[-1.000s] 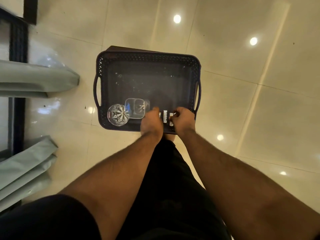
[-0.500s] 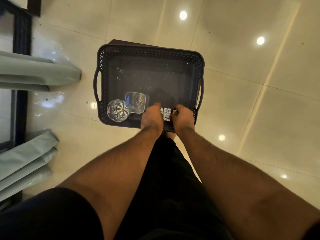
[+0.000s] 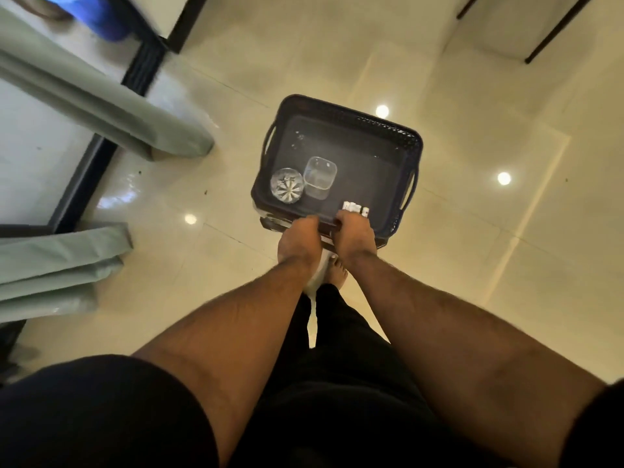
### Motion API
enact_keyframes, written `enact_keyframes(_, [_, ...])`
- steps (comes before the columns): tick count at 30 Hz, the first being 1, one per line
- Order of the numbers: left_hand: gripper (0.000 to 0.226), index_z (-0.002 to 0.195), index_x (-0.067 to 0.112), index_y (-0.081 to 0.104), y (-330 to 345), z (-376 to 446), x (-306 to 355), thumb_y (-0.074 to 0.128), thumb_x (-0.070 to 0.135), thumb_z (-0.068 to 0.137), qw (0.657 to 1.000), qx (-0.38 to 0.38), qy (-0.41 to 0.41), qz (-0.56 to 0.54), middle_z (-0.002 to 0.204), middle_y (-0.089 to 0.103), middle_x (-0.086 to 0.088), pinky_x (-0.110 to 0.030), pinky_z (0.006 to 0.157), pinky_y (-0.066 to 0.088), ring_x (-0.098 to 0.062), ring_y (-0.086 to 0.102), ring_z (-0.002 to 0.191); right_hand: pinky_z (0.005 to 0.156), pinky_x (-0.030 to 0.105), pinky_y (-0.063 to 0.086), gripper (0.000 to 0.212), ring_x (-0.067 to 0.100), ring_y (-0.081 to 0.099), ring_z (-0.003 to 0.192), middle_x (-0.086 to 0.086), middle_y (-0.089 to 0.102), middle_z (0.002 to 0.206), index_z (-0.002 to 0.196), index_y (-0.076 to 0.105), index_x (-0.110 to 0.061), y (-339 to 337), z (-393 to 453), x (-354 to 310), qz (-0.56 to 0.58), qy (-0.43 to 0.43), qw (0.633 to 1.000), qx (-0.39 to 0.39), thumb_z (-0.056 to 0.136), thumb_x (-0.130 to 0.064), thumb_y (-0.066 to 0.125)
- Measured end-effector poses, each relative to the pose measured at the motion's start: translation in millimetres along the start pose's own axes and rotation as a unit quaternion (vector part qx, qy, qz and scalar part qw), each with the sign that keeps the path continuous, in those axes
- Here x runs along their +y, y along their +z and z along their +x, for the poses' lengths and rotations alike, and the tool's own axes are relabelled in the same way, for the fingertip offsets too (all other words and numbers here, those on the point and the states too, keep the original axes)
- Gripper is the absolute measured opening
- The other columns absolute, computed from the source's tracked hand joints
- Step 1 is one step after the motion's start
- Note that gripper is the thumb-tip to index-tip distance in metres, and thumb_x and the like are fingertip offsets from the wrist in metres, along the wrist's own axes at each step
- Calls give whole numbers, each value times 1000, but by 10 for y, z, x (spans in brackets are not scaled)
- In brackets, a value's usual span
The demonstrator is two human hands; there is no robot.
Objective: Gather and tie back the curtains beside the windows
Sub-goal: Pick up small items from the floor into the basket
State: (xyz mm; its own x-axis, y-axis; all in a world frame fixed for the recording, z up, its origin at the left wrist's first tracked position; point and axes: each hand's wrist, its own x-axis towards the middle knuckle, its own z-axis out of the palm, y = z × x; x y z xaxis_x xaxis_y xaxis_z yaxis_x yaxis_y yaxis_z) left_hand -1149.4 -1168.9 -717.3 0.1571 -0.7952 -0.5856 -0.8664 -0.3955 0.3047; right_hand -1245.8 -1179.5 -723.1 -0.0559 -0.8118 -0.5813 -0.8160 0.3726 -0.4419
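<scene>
Below, both hands at the near rim of the dark basket (image 3: 403, 138): left hand (image 3: 299, 241) and right hand (image 3: 354, 234) curl over it, finger detail unclear. Curtains (image 3: 111, 106) hang left of the basket, untied. Risk: basket tips, glass bowl (image 3: 287, 184) slides

basket (image 3: 405, 143): dark, lattice rim | curtains (image 3: 101, 106): pale green | floor (image 3: 506, 265): glossy cream tile

Hands' fingertips hidden; white pieces (image 3: 355, 208) perhaps clips.
</scene>
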Motion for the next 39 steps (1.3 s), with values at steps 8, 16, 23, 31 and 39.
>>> enact_keyframes(8, [28, 124, 11, 59, -245, -694, -1578, 50, 12, 98, 995, 60, -72, -39, 126, 59, -10, -37, 95, 50, -27, 58, 114, 88, 32, 45, 27, 27, 58, 108, 8, 62, 115, 113, 63, -15, 946, -804, -824, -170, -158, 969, -81, 89, -7, 54])
enact_keyframes(16, [32, 129, 13, 54, -656, -1875, -3970, 46, 12, 98, 973, 95, -181, -103, 130, 53, -9, -38, 92, 46, -28, 52, 119, 90, 34, 45, 31, 29, 57, 111, 9, 61, 120, 118, 60, -14, 2675, -1994, -2181, -291, -308, 891, -164, 89, -5, 51])
enact_keyframes(23, [33, 128, 13, 54, -548, -3246, -6030, 45, 11, 97, 891, 133, -386, -199, 129, 52, -10, -39, 93, 47, -29, 52, 118, 96, 37, 43, 32, 29, 54, 115, 10, 57, 125, 122, 58, -11, 4390, -3491, -3383, -370, -496, 742, -257, 92, -7, 49])
enact_keyframes(31, [33, 128, 13, 55, -516, -4330, -7759, 45, 10, 97, 759, 198, -543, -300, 128, 54, -9, -37, 91, 47, -27, 54, 117, 89, 35, 47, 25, 28, 57, 109, 9, 58, 120, 117, 58, -10, 6118, -4900, -4332, -445, -618, 567, -316, 94, -7, 49])
enact_keyframes(39, [31, 123, 10, 58, -682, -5231, -9182, 46, 9, 95, 639, 225, -642, -359, 124, 57, -10, -38, 90, 48, -29, 55, 114, 93, 30, 44, 25, 25, 55, 114, 7, 59, 122, 120, 58, -12, 7533, -6013, -5178, -456, -692, 431, -356, 95, -15, 53])
